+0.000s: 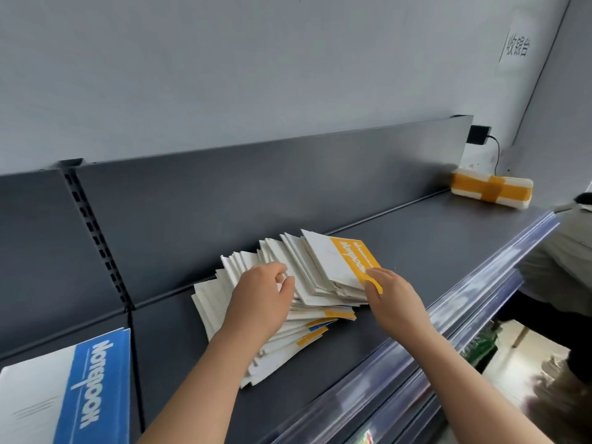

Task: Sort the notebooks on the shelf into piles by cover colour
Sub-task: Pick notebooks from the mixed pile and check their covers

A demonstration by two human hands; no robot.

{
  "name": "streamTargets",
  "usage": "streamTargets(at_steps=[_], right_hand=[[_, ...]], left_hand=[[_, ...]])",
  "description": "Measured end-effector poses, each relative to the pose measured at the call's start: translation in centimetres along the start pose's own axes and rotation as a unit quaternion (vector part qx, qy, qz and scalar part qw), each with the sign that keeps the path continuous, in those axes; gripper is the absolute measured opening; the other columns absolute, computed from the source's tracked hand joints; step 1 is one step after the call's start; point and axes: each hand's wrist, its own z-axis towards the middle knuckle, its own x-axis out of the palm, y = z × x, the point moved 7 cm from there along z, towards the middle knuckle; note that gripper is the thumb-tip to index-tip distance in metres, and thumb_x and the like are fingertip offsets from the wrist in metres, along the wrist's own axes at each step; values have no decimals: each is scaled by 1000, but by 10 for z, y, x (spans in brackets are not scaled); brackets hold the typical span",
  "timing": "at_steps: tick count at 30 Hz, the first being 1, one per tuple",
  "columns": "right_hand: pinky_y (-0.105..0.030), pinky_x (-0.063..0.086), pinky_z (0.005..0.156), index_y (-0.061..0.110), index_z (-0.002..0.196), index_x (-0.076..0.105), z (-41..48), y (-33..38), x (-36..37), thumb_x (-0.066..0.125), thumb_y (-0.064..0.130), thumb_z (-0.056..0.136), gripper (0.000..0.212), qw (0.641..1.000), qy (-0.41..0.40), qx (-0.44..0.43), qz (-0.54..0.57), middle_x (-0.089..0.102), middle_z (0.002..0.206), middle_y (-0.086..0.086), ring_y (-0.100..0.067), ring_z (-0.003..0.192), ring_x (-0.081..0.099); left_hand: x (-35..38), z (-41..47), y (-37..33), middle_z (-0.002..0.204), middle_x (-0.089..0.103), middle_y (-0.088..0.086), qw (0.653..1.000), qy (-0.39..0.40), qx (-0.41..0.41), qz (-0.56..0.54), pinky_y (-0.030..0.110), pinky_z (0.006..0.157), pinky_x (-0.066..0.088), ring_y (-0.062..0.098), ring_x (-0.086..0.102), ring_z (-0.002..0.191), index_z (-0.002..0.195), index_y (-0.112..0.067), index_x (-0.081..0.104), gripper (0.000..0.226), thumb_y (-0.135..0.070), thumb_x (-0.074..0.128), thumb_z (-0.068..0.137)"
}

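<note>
Head view: the right hand (389, 294) pinches the near corner of the top yellow-banded notebook (344, 262), which lies at its 11 o'clock, while the left hand (262, 294) rests half-curled, gripping nothing, on the fanned pile of notebooks (282, 315) on the dark shelf (400, 245). A blue-banded notebook (64, 395) lies well apart at 8 o'clock; a yellow-taped bundle (491, 191) sits far off at 1 o'clock.

Both hands (261, 294) on fanned notebks (307, 277)
</note>
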Motion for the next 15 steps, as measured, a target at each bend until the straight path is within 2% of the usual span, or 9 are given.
streamTargets(at_steps=[3,6,8,9,11,12,13,15], right_hand=[[-36,40,90,5,113,60,24,-19,8,37,26,99,33,999,37,-9,18,59,119,-8,-31,112,52],[-33,39,91,6,110,60,37,-27,23,36,26,100,33,994,77,-67,30,60,118,-6,-29,111,52],[-24,30,103,17,125,58,38,-24,26,37,27,100,34,986,97,-127,45,53,134,7,-16,124,45],[-20,22,109,24,131,54,36,-19,26,37,28,100,35,980,107,-161,53,47,138,15,-6,129,38],[-14,8,110,31,136,47,33,-14,24,37,28,100,37,966,126,-212,73,37,137,25,11,125,24],[-13,6,109,32,135,47,34,-15,22,38,28,100,36,962,139,-217,92,35,133,28,14,121,20],[-13,8,109,31,133,50,36,-17,20,38,27,101,35,959,146,-212,116,38,129,29,14,118,23],[-18,19,108,24,116,60,44,-27,18,37,25,101,28,966,124,-180,138,57,110,23,8,103,45]], left_hand=[[18,17,-10,83,63,0,999,-10,-37,-12,38,78,52,21,61,80,81,-20,49,15,-27,49,93],[35,33,-12,80,68,8,996,-17,-88,11,40,70,53,25,64,79,81,-5,60,35,-35,47,92],[41,41,-11,68,63,8,991,-25,-129,39,36,57,48,24,59,64,71,-6,58,43,-43,47,91],[43,44,-9,60,57,3,987,-23,-148,54,31,51,41,20,53,56,65,-9,54,45,-45,48,91],[46,45,-8,59,56,-7,982,-7,-173,70,24,48,32,13,51,54,63,-15,54,41,-46,52,89],[47,45,-8,63,59,-9,982,-2,-177,69,23,48,33,11,53,55,65,-17,56,36,-43,53,89],[48,45,-7,66,60,-10,981,-1,-180,67,23,48,34,10,55,57,67,-18,58,32,-40,55,89],[47,43,-7,73,65,-10,981,-15,-185,50,27,48,41,10,59,60,71,-15,60,26,-33,56,89]])
